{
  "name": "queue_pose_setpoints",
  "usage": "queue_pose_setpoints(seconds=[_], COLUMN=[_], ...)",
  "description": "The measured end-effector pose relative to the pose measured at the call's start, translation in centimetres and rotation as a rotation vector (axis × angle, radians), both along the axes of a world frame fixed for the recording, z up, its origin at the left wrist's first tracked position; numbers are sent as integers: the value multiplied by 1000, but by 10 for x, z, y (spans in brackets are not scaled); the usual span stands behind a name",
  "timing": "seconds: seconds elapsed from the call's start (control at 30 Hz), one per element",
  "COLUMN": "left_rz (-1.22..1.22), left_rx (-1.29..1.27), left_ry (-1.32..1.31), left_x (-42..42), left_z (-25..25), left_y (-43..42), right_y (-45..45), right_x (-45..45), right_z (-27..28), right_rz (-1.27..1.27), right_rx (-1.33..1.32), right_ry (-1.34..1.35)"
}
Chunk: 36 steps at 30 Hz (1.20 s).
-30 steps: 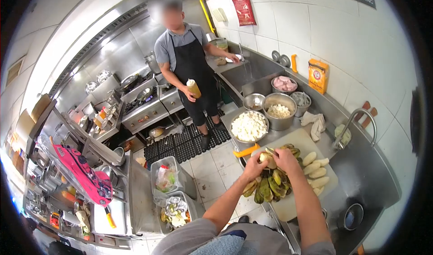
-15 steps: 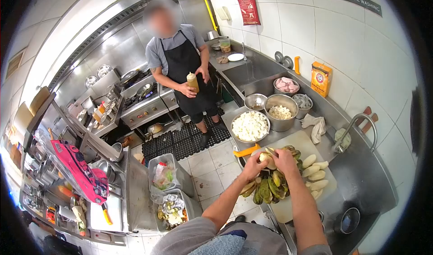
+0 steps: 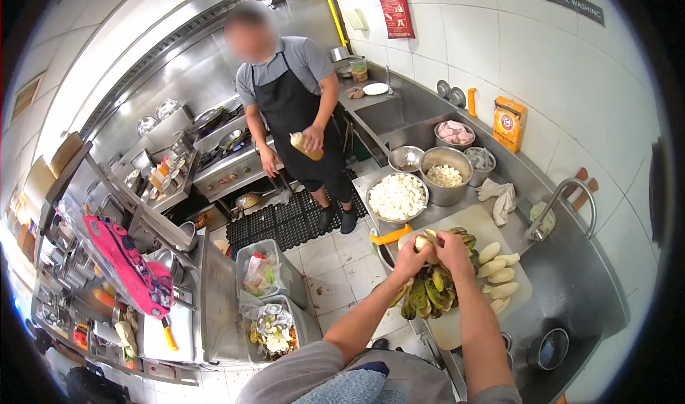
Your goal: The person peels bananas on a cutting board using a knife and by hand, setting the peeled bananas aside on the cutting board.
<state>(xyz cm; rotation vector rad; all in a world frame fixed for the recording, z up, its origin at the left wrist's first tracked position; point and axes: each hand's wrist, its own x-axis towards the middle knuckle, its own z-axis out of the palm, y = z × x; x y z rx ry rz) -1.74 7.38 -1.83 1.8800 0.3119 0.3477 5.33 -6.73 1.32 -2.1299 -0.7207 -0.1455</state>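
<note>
My left hand (image 3: 410, 258) is closed round a partly peeled banana (image 3: 422, 243), above the near edge of the white cutting board. My right hand (image 3: 454, 253) is closed against the same banana, its fingers at the peel. Green and brown peels and unpeeled bananas (image 3: 433, 290) lie heaped under my hands. Several peeled bananas (image 3: 492, 268) rest on the right part of the cutting board (image 3: 517, 300). A knife with an orange handle (image 3: 391, 235) lies left of my hands, beside a bowl of white chopped pieces (image 3: 397, 198).
A co-worker in a black apron (image 3: 289, 108) stands at the back, holding a squeeze bottle (image 3: 305, 145). Metal pots (image 3: 446, 176) stand behind the board, near a cloth (image 3: 497, 197). A faucet (image 3: 564, 197) is at right. Bins (image 3: 307, 325) stand on the floor at left.
The co-worker has shifted the bottle from one hand to the other and lowered the free arm toward the stove. My hands stay close together on the banana, with small movements.
</note>
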Motion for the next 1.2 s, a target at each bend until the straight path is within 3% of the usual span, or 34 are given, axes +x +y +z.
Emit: queue_pose_setpoints(seconds=[0.1, 0.3, 0.5, 0.6, 0.73, 0.9, 1.2], left_rz=[97, -55, 43, 188, 326, 316, 266], left_rx=[36, -93, -20, 21, 11, -89, -62], left_ry=[85, -61, -69, -30, 34, 47, -14], left_x=[-12, -2, -6, -2, 9, 10, 12], left_z=[45, 18, 23, 17, 23, 32, 22], left_y=[-24, -6, -9, -18, -30, -32, -25], right_y=[-5, -7, 0, 2, 6, 14, 16], right_x=[0, 4, 7, 2, -1, 4, -9], right_z=[-3, -4, 0, 2, -4, -18, 2], right_rz=[3, -43, -35, -8, -76, -143, -157], right_rx=[-7, 76, -12, 86, -50, -178, -98], right_ry=[24, 73, 114, 95, -16, -122, -57])
